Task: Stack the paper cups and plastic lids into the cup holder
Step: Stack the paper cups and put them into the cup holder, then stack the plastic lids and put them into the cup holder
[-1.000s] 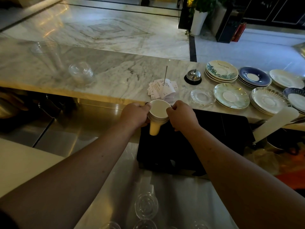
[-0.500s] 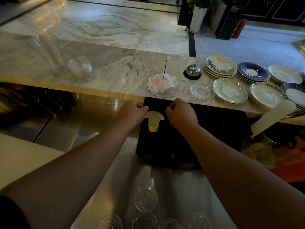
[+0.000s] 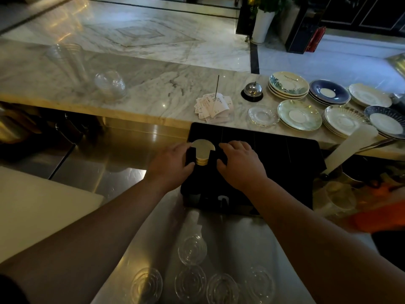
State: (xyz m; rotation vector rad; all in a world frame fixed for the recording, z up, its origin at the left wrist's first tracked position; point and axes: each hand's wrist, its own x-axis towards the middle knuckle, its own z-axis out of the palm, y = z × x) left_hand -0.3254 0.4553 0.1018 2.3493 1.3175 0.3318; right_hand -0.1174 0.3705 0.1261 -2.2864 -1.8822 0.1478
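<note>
A black cup holder stands on the steel counter below the marble bar. A stack of white paper cups sits sunk in its left slot, only the top rim and a few lower rims showing. My left hand rests on the holder just left of the stack, fingers loosely spread. My right hand lies on the holder's top just right of the stack, fingers apart, holding nothing. Another long stack of white cups leans at the right. Clear plastic dome lids lie on the counter near me.
On the marble bar are receipts on a spike, a service bell, several stacks of saucers and clear plastic cups at the left. A pale board lies at the left.
The cup stack, held above the holder a second ago, has gone down into the left slot. Both hands have let go and now rest on the holder beside it.
</note>
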